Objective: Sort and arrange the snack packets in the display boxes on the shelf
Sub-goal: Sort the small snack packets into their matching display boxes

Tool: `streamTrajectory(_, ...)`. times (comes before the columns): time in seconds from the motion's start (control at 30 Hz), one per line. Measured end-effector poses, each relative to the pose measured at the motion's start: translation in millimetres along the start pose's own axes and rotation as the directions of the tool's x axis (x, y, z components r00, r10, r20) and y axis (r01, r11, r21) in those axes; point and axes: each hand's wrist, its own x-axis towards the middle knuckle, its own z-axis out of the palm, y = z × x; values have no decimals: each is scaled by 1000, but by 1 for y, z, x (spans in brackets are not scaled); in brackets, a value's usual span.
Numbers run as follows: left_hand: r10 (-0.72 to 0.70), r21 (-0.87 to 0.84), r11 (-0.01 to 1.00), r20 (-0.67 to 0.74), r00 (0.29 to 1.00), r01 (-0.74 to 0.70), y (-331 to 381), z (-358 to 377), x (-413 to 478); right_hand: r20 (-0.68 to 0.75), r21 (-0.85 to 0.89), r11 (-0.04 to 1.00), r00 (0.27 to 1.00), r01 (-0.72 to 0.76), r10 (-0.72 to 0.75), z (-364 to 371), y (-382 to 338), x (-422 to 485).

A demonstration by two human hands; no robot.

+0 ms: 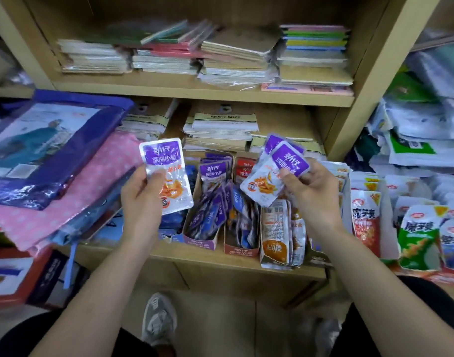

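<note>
The fingers [155,176] of the left hand [140,194] are pinching one purple packet [166,173] face-up, probably so the label's readable for sorting. The right hand [310,186] is gripping a little fan of matching packets [274,173], I'm guessing one flavour. The display boxes [202,243] are sitting just below both sets of fingers on the shelf [169,253]. Can't tell how many packets the right grip is holding, and the left packet is blocking whatever's behind it.

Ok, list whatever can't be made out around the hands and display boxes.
All head view.
1. Packet count in right hand: front purple packet overlaps the rest.
2. Shelf contents behind left hand: covered by its single packet.
3. Snack bag at right edge: cut off.
4. Top-shelf notebooks: blurred, unreadable.
</note>
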Motion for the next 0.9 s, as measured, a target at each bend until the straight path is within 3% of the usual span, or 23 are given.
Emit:
streamTrajectory(0.2,1,-2,1000,38,999,-1,-2,10,9,-47,35,999,998,35,-34,5,5,0)
streamTrajectory(0.4,229,188,951,112,967,-247,-2,23,18,-66,81,995,996,62,-57,10,6,-2)
streamTrajectory(0.5,308,366,862,172,936,-351,-13,26,26,-71,66,995,995,68,-64,11,6,-2)
streamTrajectory(0.63,406,598,655,237,883,-462,-22,25,27,-30,98,992,997,76,-74,13,8,1)
streamTrajectory(0.73,358,665,571,325,875,-481,-27,26,24,24,115,987,993,110,-113,16,6,6)
streamTrajectory(0.83,210,631,611,454,866,-479,-31,24,26,60,110,981,984,158,-166,21,0,16)
streamTrajectory(0.9,197,612,629,472,860,-480,-30,21,26,80,119,978,980,174,-184,25,-2,22)
